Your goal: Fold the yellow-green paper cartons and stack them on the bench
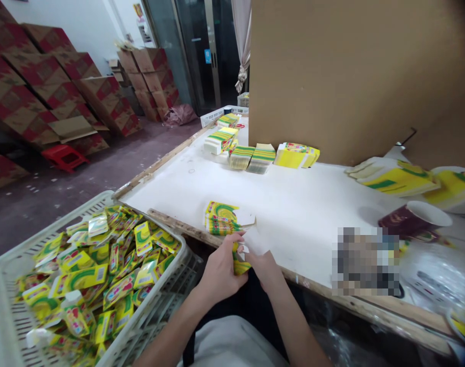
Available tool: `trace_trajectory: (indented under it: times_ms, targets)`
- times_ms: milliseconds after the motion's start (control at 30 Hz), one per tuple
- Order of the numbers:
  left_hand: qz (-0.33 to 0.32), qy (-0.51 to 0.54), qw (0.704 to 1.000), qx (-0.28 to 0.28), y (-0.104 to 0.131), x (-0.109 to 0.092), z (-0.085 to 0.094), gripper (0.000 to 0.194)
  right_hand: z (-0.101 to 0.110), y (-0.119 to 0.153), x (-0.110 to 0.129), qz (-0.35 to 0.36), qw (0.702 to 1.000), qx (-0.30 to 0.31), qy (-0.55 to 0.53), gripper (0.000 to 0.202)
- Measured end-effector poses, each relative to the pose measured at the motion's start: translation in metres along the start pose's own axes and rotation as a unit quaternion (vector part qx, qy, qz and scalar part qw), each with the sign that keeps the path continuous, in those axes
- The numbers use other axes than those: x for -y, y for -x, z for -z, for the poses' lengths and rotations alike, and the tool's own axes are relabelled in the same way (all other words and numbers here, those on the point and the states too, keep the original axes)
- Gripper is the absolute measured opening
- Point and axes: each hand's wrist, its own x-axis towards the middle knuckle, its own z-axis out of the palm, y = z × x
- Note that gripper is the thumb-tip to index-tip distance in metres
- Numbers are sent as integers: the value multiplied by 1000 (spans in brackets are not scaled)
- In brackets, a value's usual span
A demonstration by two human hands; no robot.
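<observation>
Near the table's front edge, my left hand (222, 266) is closed round a small yellow packet (240, 266). My right hand (266, 267) meets it from the other side, its fingers pinched at the packet's white upper end. Just beyond my hands a small stack of yellow-green packets (222, 216) lies on the white table (293, 204). To the left, a white plastic basket (10, 316) holds many loose yellow-green packets.
Flat card stacks (252, 158) and yellow cartons (296, 155) line the table's back, before a large cardboard panel (351, 81). At right are a dark mug (398, 220) and clear plastic wrap (439, 275). Boxes (37, 76) and a red stool (65, 156) stand at far left.
</observation>
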Motion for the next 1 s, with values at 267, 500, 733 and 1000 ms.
trace_trajectory:
  times_ms: [267, 500, 733, 1000]
  targets:
    - [33, -7, 997, 63, -6, 2, 7, 57, -2, 12, -8, -2, 998, 67, 9, 66]
    - [21, -46, 998, -31, -4, 15, 3, 60, 1, 17, -11, 87, 986, 60, 128, 50]
    - [32, -105, 992, -56, 0, 13, 24, 42, 14, 6, -18, 165, 952, 97, 238, 44]
    - [17, -125, 992, -5, -7, 10, 34, 46, 24, 0, 10, 144, 941, 196, 234, 40]
